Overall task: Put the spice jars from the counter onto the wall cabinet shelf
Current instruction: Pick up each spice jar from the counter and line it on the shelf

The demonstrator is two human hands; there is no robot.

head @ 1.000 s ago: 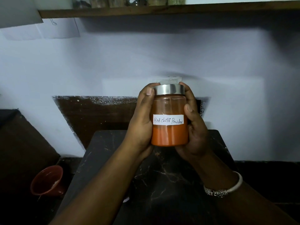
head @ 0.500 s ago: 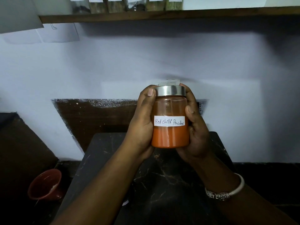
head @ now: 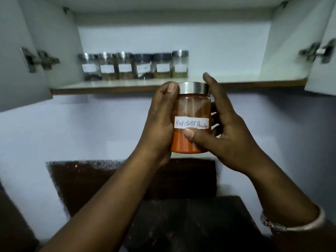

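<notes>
Since the earlier frame the view has tipped up: the shelf (head: 127, 86) and open cabinet now show in full, and the jar (head: 190, 124) sits higher against them. The right thumb has shifted from the jar's side to across its front, just under the label (head: 191, 122).

Grip. Both hands are closed on the jar. The left hand (head: 160, 122) wraps its left side, thumb up at the lid (head: 193, 87). The right hand (head: 223, 131) cups the right side and back, forefinger raised beside the lid. The jar is upright, in the air, with its lid level with the shelf's front edge and its base well below it.

Destination. Six jars (head: 133, 65) stand in a row on the shelf, above and left of the grip. The shelf directly above and behind the grip, and to its right, is bare.

Judgement. The step in hand is the lift and placing. The base must clear the front edge before the jar goes forward. Keep it upright. The bare spot right of the row is nearest. Set it just beside the last jar without knocking it, label facing out. The hold looks secure; free the left hand first, on the row's side, if room is tight.
</notes>
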